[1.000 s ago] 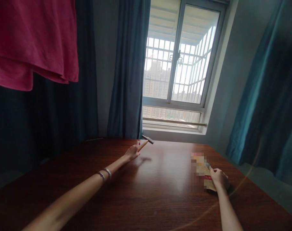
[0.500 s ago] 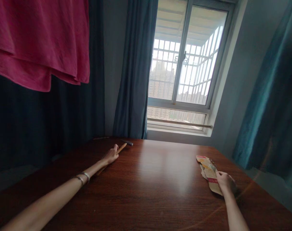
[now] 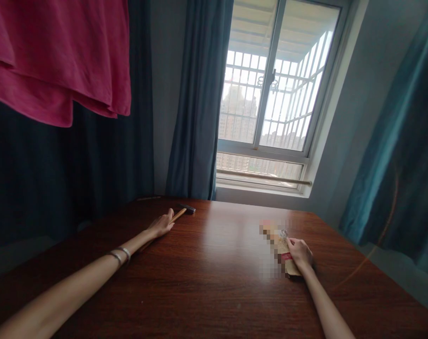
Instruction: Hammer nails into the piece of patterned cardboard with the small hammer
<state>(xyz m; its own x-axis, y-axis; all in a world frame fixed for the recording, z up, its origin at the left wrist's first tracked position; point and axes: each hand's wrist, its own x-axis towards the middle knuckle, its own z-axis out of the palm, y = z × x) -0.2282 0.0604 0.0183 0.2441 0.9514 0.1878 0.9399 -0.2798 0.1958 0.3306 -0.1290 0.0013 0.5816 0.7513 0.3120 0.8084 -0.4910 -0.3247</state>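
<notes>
Curling left hand (image 3: 161,225) around a wooden-handled, dark-metal hammer (image 3: 179,215), far left on the reddish-brown wooden table (image 3: 199,292), likely for control; seemingly pinching a silvery pronged object (image 3: 283,233) with right hand (image 3: 300,253) over a tan, red-banded, papery packet (image 3: 284,248), right of table centre, perhaps steadying both.

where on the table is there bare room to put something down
Free: the middle of the table, between hammer and packaging, and the near part between left forearm and right forearm. Crowded: the left, where the left hand holds the hammer, and the right, where the right hand is on the packaging.
</notes>
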